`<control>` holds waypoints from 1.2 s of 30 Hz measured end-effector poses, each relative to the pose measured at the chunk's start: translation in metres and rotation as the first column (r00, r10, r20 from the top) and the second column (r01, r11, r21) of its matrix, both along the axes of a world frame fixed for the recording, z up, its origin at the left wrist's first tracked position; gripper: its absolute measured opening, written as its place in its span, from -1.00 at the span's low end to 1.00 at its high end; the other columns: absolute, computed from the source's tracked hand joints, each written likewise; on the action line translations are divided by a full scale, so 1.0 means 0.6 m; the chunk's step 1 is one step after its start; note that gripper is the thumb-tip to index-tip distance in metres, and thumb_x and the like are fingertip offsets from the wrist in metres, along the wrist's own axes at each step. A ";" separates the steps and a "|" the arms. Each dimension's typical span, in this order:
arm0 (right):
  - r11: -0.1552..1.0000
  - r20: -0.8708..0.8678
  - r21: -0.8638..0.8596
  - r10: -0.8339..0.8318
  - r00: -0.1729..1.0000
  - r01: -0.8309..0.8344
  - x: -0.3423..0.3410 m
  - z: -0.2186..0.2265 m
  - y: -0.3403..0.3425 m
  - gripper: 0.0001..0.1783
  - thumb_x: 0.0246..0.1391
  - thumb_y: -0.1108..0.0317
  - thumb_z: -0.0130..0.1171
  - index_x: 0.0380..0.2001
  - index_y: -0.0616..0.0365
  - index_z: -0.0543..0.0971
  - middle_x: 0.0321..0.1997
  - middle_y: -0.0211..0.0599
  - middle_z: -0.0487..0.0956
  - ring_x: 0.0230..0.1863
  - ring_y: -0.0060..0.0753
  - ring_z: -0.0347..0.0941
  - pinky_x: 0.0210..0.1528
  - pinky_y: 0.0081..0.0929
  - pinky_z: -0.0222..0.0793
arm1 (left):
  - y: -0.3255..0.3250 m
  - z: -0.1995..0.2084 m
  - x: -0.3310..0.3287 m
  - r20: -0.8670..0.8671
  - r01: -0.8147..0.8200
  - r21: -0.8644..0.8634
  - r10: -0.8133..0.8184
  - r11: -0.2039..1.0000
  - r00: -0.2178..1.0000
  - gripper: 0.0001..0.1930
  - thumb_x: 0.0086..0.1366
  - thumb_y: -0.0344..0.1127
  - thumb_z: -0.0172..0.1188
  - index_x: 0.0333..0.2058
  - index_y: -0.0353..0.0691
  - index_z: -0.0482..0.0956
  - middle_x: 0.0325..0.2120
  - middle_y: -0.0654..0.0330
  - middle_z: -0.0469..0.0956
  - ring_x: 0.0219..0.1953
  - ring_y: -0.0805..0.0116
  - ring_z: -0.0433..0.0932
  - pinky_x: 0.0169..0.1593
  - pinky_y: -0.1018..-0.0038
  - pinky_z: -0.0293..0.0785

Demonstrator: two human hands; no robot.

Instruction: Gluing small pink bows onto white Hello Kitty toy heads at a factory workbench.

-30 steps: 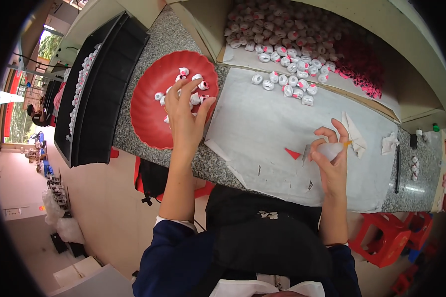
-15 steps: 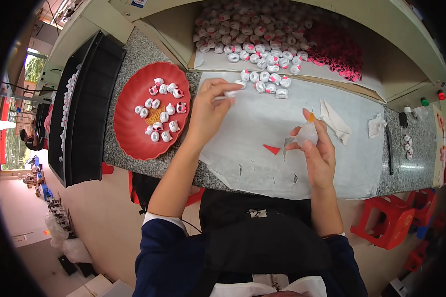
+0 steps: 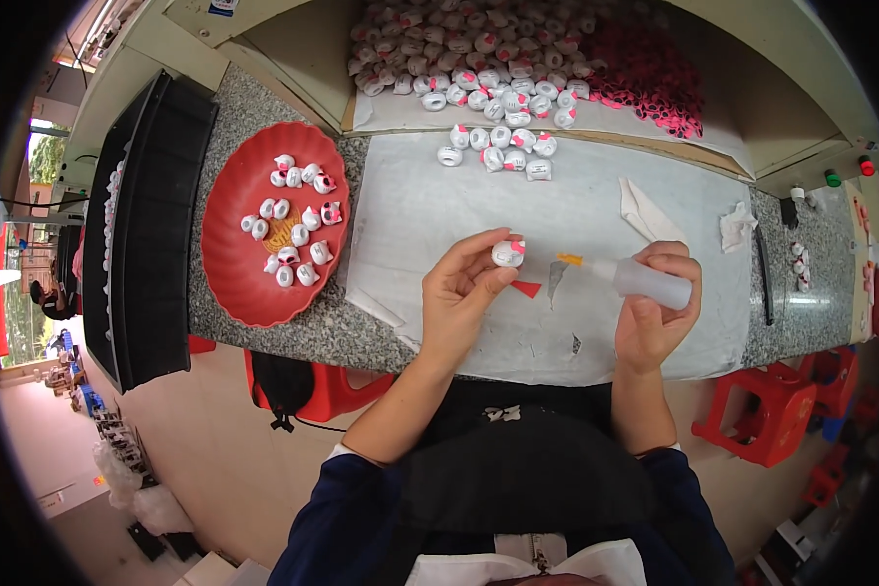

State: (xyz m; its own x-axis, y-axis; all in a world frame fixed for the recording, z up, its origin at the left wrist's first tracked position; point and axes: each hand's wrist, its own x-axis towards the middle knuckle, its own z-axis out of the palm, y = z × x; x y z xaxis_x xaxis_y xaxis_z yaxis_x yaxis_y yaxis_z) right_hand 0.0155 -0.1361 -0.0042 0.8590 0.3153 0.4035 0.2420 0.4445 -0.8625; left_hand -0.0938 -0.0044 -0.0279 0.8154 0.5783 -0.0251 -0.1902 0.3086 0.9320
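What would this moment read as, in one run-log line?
left hand: holds small round white-and-pink piece | right hand: holds translucent plastic bottle, orange tip pointing left | nearby: scalloped red dish with similar pieces

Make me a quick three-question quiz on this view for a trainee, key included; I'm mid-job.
1. Which hand holds the squeeze bottle?
2. True or false: the bottle's orange tip is apart from the white-and-pink piece in the left hand.
3. Fill in: in the picture, the red dish lies to the ____ of the white sheet.

Key:
1. The right hand.
2. True.
3. Left.
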 end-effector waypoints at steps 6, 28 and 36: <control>0.987 0.400 -0.152 0.112 0.910 -0.055 -0.011 -0.005 0.002 -0.66 -0.36 0.38 0.25 -0.47 0.24 0.36 -0.47 -0.26 0.32 -0.48 -0.46 0.28 -0.47 -0.58 0.23 | 0.000 0.008 0.000 0.038 -0.028 -0.112 0.032 0.993 0.999 -0.62 -0.01 -0.61 0.06 -0.16 -0.37 0.27 -0.26 0.10 0.39 -0.22 0.45 0.39 -0.16 0.60 0.36; 0.981 0.423 -0.159 0.169 0.890 -0.111 -0.015 -0.006 0.004 -0.58 -0.51 0.51 0.34 -0.45 0.21 0.41 -0.47 -0.24 0.35 -0.55 -0.50 0.32 -0.55 -0.66 0.24 | 0.003 0.006 -0.004 0.054 0.009 -0.096 -0.004 0.995 0.999 -0.64 -0.03 -0.61 0.07 -0.18 -0.37 0.29 -0.25 0.06 0.39 -0.19 0.37 0.39 -0.12 0.49 0.35; 0.989 0.446 -0.124 0.132 0.885 -0.086 -0.014 -0.007 0.006 -0.58 -0.51 0.53 0.33 -0.45 0.20 0.40 -0.46 -0.26 0.33 -0.55 -0.50 0.31 -0.57 -0.66 0.22 | 0.002 0.007 -0.004 0.055 0.000 -0.111 0.006 0.994 0.998 -0.64 -0.03 -0.60 0.08 -0.19 -0.37 0.29 -0.26 0.07 0.39 -0.19 0.37 0.39 -0.13 0.47 0.38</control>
